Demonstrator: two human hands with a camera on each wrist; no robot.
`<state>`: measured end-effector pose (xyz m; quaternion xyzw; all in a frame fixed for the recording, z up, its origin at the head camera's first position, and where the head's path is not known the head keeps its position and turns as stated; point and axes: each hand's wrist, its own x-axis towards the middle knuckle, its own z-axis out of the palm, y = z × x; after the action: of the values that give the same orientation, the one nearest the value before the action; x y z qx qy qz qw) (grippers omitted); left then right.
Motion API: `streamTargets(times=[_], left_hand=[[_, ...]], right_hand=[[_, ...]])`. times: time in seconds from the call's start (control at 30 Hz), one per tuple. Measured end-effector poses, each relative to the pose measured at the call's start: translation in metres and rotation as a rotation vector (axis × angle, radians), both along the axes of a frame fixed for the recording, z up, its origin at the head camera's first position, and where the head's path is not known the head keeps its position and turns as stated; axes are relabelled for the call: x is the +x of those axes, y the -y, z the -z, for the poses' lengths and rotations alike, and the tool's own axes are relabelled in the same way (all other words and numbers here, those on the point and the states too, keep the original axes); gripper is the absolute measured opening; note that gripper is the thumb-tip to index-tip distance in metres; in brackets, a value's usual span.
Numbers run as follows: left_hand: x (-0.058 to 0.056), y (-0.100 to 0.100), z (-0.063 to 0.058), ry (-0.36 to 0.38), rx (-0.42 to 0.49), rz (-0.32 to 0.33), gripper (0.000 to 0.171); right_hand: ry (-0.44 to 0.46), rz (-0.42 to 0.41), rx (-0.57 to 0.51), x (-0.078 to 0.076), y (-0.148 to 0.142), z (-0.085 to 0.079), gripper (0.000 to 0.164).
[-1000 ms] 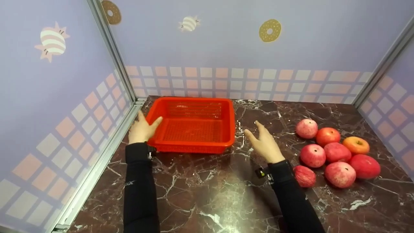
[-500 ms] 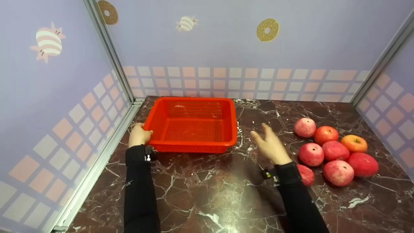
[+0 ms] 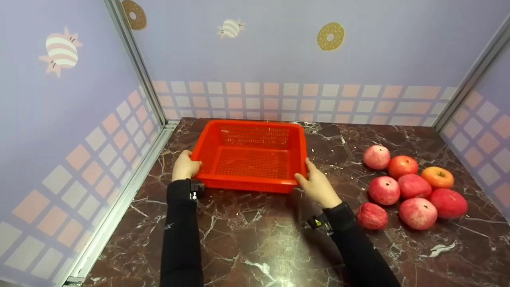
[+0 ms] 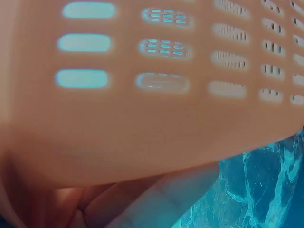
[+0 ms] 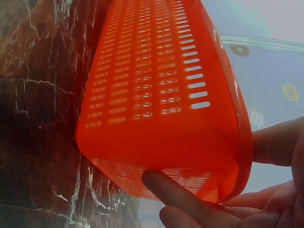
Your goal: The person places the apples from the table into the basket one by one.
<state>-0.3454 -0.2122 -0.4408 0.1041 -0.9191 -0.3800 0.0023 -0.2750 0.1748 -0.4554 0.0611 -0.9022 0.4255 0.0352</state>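
Note:
A red plastic basket point(image 3: 247, 180) with slotted walls stands toward the back of the marble-patterned table, with nothing in it. My left hand point(image 3: 185, 165) grips its left rim, thumb over the edge. From the left wrist, the slotted basket wall point(image 4: 118, 133) fills most of the picture, and curled fingers point(image 4: 161, 199) show below it. At the right front corner, my right hand point(image 3: 318, 187) holds the rim between thumb and fingers. Seen from the right wrist, the thumb lies at the rim and fingers point(image 5: 175, 194) reach along the outer wall of the basket point(image 5: 161, 137).
Several round red and pink fruits point(image 3: 384, 190) lie grouped on the right, with an orange-red one point(image 3: 436, 177) among them. A wrinkled red walnut-shaped piece point(image 3: 372, 216) is nearest the right sleeve. Patterned panels point(image 3: 279, 52) enclose the table at the back and sides.
The left hand closed on the left rim, then the right hand came in and took the right front corner. The basket has shifted a little to the right.

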Motion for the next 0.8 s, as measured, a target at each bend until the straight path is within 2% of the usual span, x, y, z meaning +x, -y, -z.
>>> streamTargets(times=[0.1, 0.23, 0.37, 0.6, 0.8], left_hand=[[0.000, -0.001, 0.000, 0.025, 0.025, 0.020, 0.047], [-0.001, -0.004, 0.000, 0.057, 0.034, 0.094, 0.050], [-0.002, -0.008, 0.002, 0.048, 0.035, 0.155, 0.048], [-0.001, -0.022, 0.007, 0.024, 0.096, 0.168, 0.044], [0.002, -0.039, 0.009, 0.021, 0.112, 0.166, 0.053]], right_hand=[[-0.011, 0.014, 0.015, 0.000, -0.001, 0.000, 0.071], [-0.006, 0.033, 0.029, 0.000, -0.006, -0.001, 0.071], [0.012, 0.049, 0.032, -0.001, -0.014, -0.004, 0.073], [0.045, 0.077, 0.082, -0.002, -0.029, -0.008, 0.076], [0.069, 0.098, 0.103, -0.002, -0.041, -0.012, 0.077]])
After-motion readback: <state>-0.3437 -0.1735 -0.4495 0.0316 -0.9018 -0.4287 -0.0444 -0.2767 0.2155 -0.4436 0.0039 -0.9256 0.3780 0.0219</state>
